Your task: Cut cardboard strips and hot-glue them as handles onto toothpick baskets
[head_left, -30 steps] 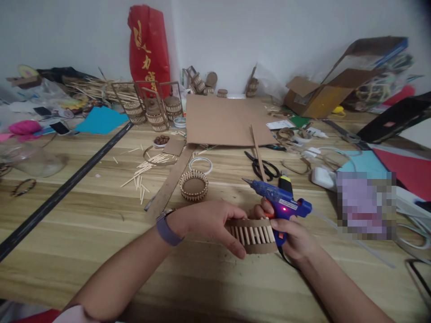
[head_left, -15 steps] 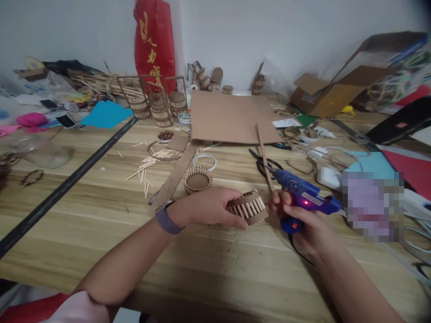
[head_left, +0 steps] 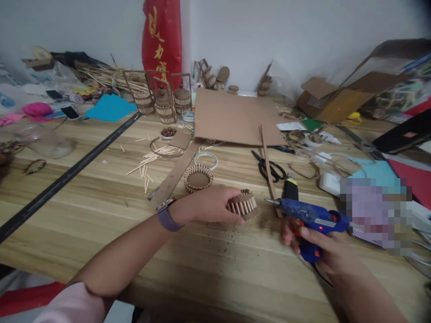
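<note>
Two hands are occupied above the worktop (head_left: 188, 273), where a low round basket (head_left: 198, 180) is stood and can be taken as the landmark. Nearer than the basket and to its right, a stick ring (head_left: 245, 206) is grasped by the left hand (head_left: 213, 204), its side pinched between thumb and fingers. Farther to the right of the basket, a blue glue gun (head_left: 305, 211) is grasped by the right hand (head_left: 328, 251), with the fingers curled near the trigger; its nozzle is pointed toward the ring, without touching it.

On the side of the ring that shows, sticks have been set between two cardboard bands, so the wall appears largely built; whether a base has been fitted cannot be told. On the basket, a floor and a stick wall are seen. No tall handle is seen on either, unlike the handled baskets (head_left: 165, 114) behind the basket and to its left; by that comparison, handles appear unadded. Loose sticks (head_left: 155, 154) are scattered left of the basket, apparently unused, and a cardboard strip (head_left: 268, 166) is laid to its right.
</note>
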